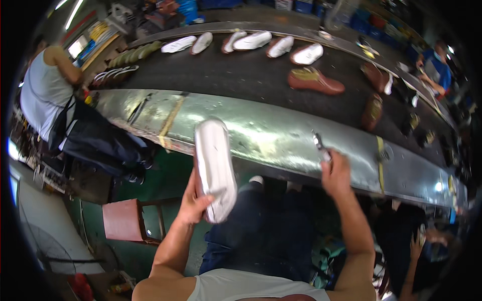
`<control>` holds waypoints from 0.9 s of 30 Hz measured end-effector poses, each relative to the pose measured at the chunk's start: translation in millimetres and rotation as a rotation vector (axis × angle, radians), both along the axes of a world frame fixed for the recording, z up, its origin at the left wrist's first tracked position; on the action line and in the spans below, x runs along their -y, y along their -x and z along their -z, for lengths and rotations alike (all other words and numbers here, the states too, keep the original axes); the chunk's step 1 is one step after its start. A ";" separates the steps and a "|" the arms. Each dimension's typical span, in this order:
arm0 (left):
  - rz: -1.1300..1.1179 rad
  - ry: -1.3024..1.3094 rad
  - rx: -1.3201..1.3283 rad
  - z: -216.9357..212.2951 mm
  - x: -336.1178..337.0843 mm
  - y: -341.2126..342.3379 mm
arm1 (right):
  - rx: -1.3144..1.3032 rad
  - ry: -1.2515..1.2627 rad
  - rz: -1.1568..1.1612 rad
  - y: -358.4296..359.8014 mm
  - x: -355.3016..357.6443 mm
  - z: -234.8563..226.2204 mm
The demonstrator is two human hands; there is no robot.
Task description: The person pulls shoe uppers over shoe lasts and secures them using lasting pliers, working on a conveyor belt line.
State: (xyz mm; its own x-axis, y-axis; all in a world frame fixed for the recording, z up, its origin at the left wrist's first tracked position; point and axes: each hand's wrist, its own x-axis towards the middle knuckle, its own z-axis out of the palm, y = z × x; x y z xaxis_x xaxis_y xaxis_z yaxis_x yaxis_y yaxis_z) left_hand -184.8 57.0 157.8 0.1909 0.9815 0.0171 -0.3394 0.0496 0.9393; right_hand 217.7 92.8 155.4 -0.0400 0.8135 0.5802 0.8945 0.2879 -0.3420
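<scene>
My left hand (192, 203) is wrapped round a shoe (216, 163) with its white sole turned up toward me. The thumb presses on the sole's near end, and a strip of brown upper shows along the left edge. Over the metal ledge (251, 125) my right hand (337, 173) is closed on a short, shiny metal tool (320, 144), its tip pointing away from me. Blur hides the tool's exact kind. Shoe and tool are well apart. Beyond the ledge, a brown shoe (316, 82) lies on its side on the dark belt (211, 75).
Several white-soled shoes (252, 41) lie along the belt's far side. More brown shoes (372, 111) sit at the right. A long tool (139, 108) rests on the ledge's left part. A reddish chair (123, 220) stands at lower left. One person (47, 95) works at left, another (436, 70) at far right.
</scene>
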 end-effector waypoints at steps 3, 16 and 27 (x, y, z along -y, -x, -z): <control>0.329 -0.005 -0.135 43.6 45.2 -10.4 | -0.933 0.380 -0.193 39.3 110.0 39.0; 0.845 -0.306 -1.131 116.8 77.2 -167.1 | -1.012 0.772 0.154 27.4 233.0 157.5; 0.837 -0.020 -0.808 137.6 65.4 -227.6 | -0.534 0.437 0.212 10.7 211.1 138.9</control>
